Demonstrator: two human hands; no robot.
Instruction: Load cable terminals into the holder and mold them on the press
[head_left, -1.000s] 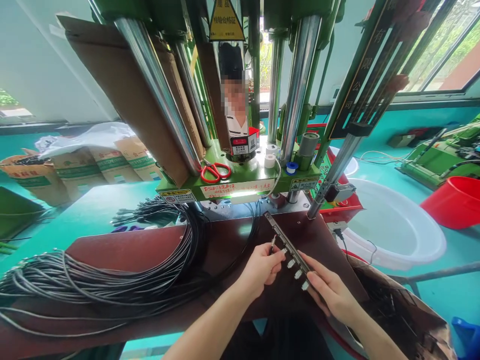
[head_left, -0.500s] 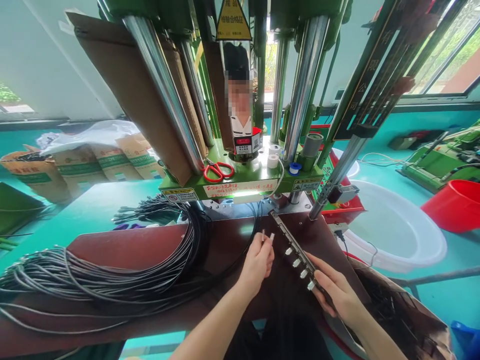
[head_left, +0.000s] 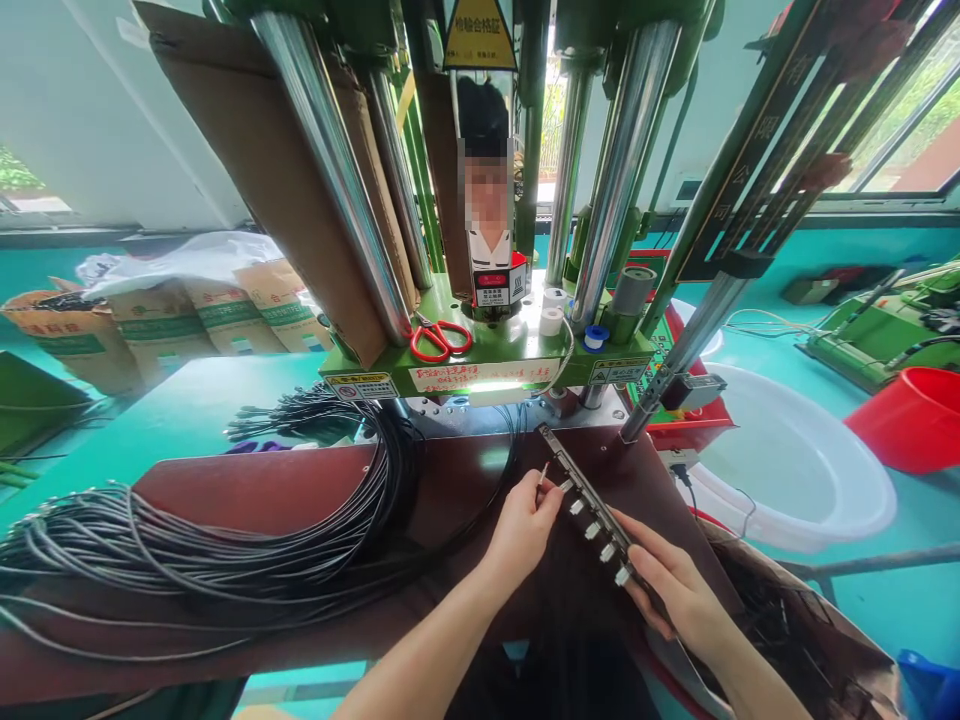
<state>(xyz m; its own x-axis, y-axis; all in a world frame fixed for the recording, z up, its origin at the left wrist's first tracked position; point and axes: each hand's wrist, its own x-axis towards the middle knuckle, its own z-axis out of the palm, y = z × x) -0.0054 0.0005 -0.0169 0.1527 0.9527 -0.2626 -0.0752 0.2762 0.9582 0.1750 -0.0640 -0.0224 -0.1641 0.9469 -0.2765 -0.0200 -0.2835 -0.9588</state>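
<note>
My right hand [head_left: 671, 580] grips the near end of a long, narrow metal bar [head_left: 588, 495], a mould insert or holder by its look, which slants away over the brown tabletop. Several small silver-white connector pieces [head_left: 594, 530] stick out in a row along its left edge. Thumb and fingers of my left hand [head_left: 523, 520] are closed on another small silver-white connector piece [head_left: 567, 486] at the bar's edge, above that row. A thin piece [head_left: 543, 476] pokes up from the same hand; its kind I cannot make out.
A large bundle of black cables [head_left: 247, 560] covers the left of the brown tabletop [head_left: 240, 485]. Behind stands a green press [head_left: 495, 375] with steel columns, bearing red-handled scissors [head_left: 441, 341] and tape rolls. At right are a white tub [head_left: 795, 450] and a red bucket [head_left: 911, 420].
My left hand has moved right and brought the small connector piece up to the bar's edge. The right hand keeps its hold, almost still. The camera view has shifted slightly.
</note>
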